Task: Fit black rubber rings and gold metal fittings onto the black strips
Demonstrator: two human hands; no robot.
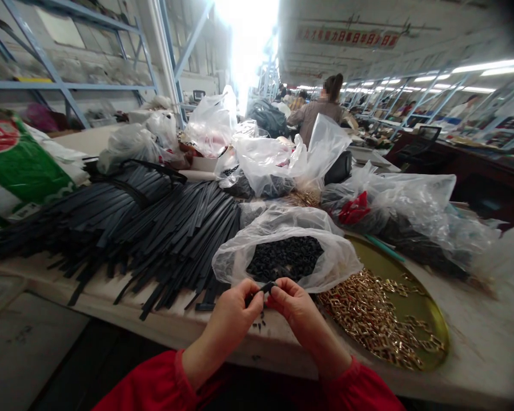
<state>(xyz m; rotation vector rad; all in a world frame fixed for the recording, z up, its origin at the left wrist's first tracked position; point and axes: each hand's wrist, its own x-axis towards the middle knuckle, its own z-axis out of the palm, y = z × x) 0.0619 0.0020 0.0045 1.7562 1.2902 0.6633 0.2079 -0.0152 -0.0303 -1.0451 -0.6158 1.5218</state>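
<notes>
Head view: a pale desk (475, 334) stretches across the foreground, and its largest load is a broad spread of long black strips (171, 237) on the left side. Next in size comes a round gold-toned tray (370, 254) on the right, partly covered by a heap of small gold-coloured metal pieces (364, 314). Between them an open clear plastic bag (229, 260) overlaps the tray's edge and holds many small black pieces (285, 257). Just in front of the bag, the left hand (236, 308) and right hand (298, 308) meet, both pinching one short dark piece (266, 287) between thumb and fingers; its exact form is hidden. Smallest, tiny dark bits (260, 325) lie just below the fingertips.
</notes>
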